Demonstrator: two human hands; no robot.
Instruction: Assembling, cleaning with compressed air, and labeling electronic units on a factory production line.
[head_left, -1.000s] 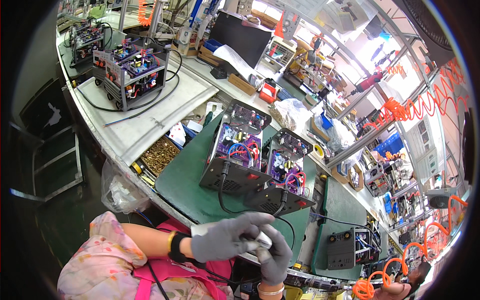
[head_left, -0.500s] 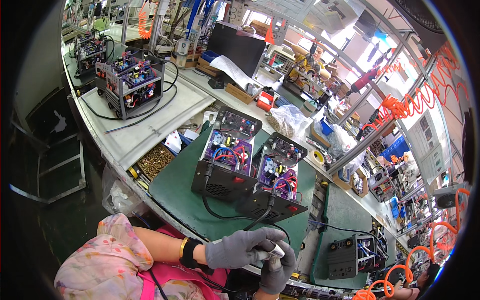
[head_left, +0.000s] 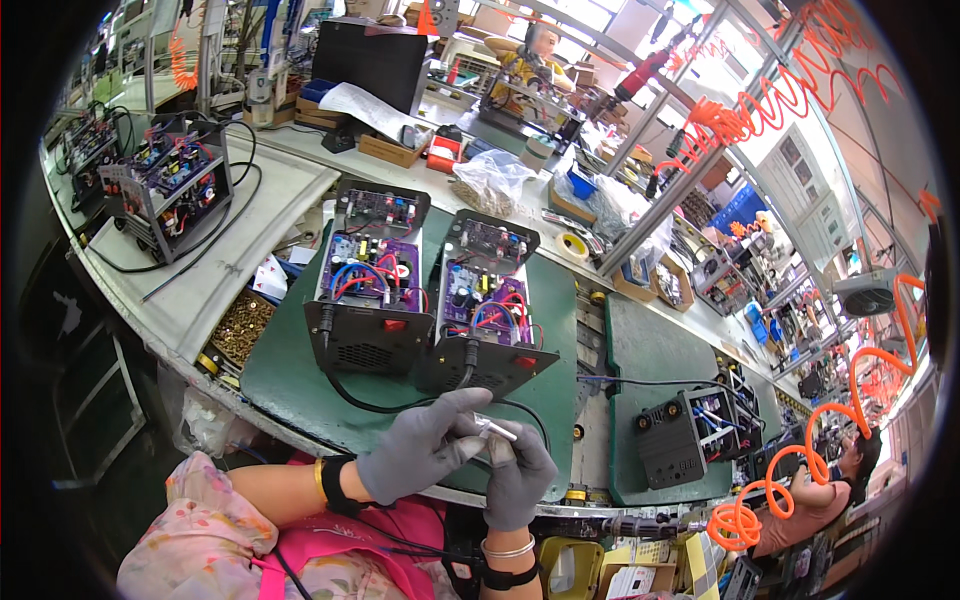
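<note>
Over the near edge of the bench, my gloved left hand (head_left: 425, 447) pinches a small white stick-like piece (head_left: 499, 430), its exact kind too small to tell. My right hand (head_left: 520, 480), also in a grey glove, is closed with its fingertips against the piece's lower end. Just beyond my hands, two open black-cased electronic units (head_left: 375, 345) (head_left: 490, 370) stand side by side on a green board (head_left: 290, 375). Purple circuit boards with red and blue wires show inside them. A black power cable (head_left: 365, 405) runs from the units' near panels, passing behind my hands.
At left, another open unit (head_left: 170, 190) stands on a white board (head_left: 270, 210). A bin of brass-coloured screws (head_left: 243, 328) lies beside the green board. Further right is a dark unit (head_left: 672, 445) on a second green board (head_left: 640, 340). Orange coiled hoses (head_left: 818, 430) hang at right, near another person (head_left: 800, 500).
My view has swung right, so the bench appears shifted left. My fingers have loosened around the white piece, which now shows more fully. My right wrist has come into sight.
</note>
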